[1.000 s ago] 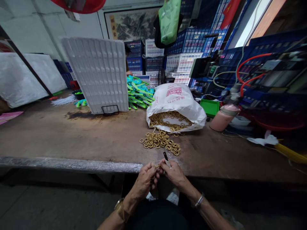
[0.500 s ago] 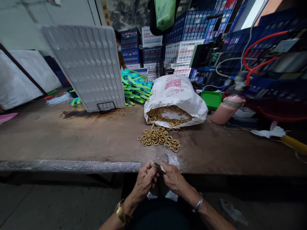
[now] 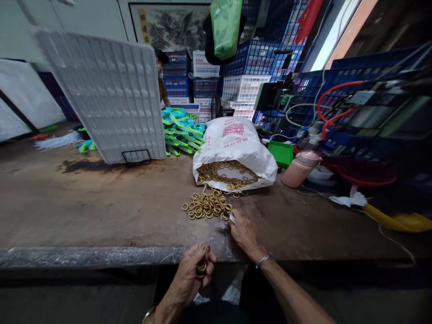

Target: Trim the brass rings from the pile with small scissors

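Note:
My left hand [image 3: 194, 272] is just off the table's front edge, its fingers curled round a few brass-coloured rings [image 3: 201, 268]. My right hand [image 3: 243, 230] reaches over the table and grips a small tool with a pale part [image 3: 232, 219] and a dark tip; its exact kind is unclear. That tip is at the right edge of a loose pile of brass-coloured rings [image 3: 205, 204]. Behind the pile, a white woven sack [image 3: 249, 144] lies on its side, its mouth toward me and full of similar rings.
A grey ribbed panel [image 3: 111, 99] stands on a wire holder at left. Turquoise and green items [image 3: 182, 130] are heaped beside it, near a person [image 3: 164, 92]. A green tray [image 3: 281, 154], a pink bottle [image 3: 300, 168] and hosed equipment stand at right. Stacked crates [image 3: 246, 87] fill the back.
My hands have parted: the right has moved forward with the tool to the ring pile, while the left has stayed near the edge with its rings. The view has shifted slightly.

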